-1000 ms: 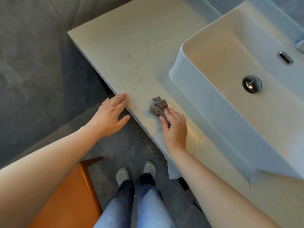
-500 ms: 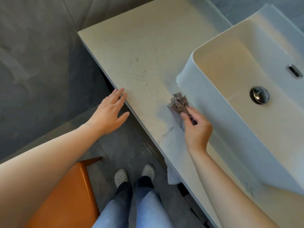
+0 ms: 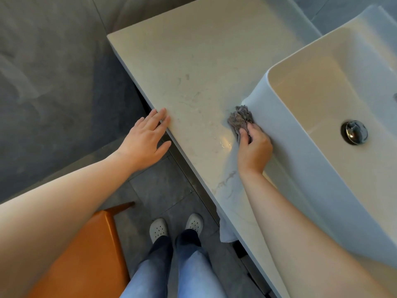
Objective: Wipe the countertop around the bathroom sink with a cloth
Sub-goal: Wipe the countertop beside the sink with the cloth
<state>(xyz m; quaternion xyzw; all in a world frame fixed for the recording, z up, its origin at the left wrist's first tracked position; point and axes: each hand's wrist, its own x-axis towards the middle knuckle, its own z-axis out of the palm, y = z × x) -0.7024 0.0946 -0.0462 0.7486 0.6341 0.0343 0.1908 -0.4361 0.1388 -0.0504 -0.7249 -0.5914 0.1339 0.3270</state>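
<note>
right hand (image 3: pixel 254 147) grips crumpled grey cloth (image 3: pixel 239 119) against white ceramic sink (image 3: pixel 279 134); left hand (image 3: pixel 146 140) flat-fingered on pale stone countertop (image 3: pixel 193 61) edge | we should press firmly; trace the seam

I see a pale, veined, stone-look countertop (image 3: pixel 199 61) with a soft sheen. The grey cloth (image 3: pixel 239 119) looks nubbly; the sink (image 3: pixel 305 173) is smooth glossy white, its drain (image 3: pixel 354 132) shiny metal.
</note>
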